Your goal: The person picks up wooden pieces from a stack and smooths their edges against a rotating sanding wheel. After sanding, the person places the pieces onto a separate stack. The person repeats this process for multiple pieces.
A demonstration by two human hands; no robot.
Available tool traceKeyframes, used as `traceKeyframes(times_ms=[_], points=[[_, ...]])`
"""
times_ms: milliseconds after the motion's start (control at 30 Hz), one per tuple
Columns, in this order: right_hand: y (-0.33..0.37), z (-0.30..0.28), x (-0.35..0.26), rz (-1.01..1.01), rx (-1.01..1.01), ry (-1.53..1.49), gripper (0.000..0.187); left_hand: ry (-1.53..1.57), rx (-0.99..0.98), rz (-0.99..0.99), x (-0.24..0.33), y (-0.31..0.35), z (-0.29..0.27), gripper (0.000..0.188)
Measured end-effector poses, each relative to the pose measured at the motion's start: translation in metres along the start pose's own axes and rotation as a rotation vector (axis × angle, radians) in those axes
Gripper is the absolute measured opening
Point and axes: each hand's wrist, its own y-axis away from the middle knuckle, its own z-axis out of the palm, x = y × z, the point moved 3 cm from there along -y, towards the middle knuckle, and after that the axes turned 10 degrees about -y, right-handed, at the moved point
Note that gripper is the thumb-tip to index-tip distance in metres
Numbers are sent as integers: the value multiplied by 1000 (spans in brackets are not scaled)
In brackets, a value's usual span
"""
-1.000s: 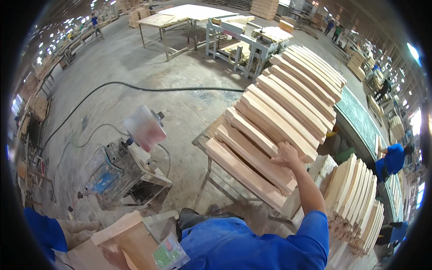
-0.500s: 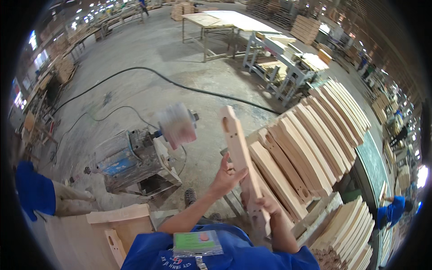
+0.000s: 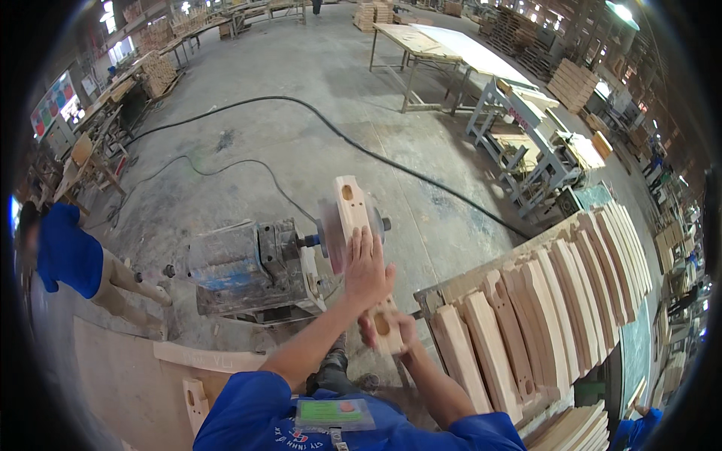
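A pale curved wooden slat (image 3: pixel 350 204), with an oval slot and small holes at each end, lies lengthwise over a spinning sanding drum (image 3: pixel 331 239) and appears to touch it. My left hand (image 3: pixel 367 272) rests flat on top of the slat, fingers stretched toward its far end and thumb out to the side. Close to my body, my right hand (image 3: pixel 404 331) is wrapped round the slat's near end and slightly blurred. The slat hides much of the drum. A worn blue-grey motor (image 3: pixel 241 255) on a stand carries the drum from the left.
Similar slats (image 3: pixel 519 316) stand in a row on a bench at right. At lower left is a curved board (image 3: pixel 120 376) with pieces of wood. A co-worker in blue (image 3: pixel 71 252) stands at left. A black hose (image 3: pixel 338 135) crosses the floor; tables (image 3: pixel 421 41) stand beyond.
The slat has moved left from beside the stacked slats onto the drum. My left hand has gone from holding its side to lying flat on top. The whole view has shifted.
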Motion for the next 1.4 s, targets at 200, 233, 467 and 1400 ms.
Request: traceKeyframes(times_ms=[200,233,467,1400], points=[[-80,15,-16,-57,30,-98,56,-74,-130,5,-62,-42,22,70],[-68,9,-8,-66,81,-136,58,-56,-118,37,-58,-30,24,70],[96,-27,62,-104,525,612,86,190,-98,145,12,90,-5,74],[2,-25,23,-172,140,301,58,24,-4,180,-34,6,20,60]])
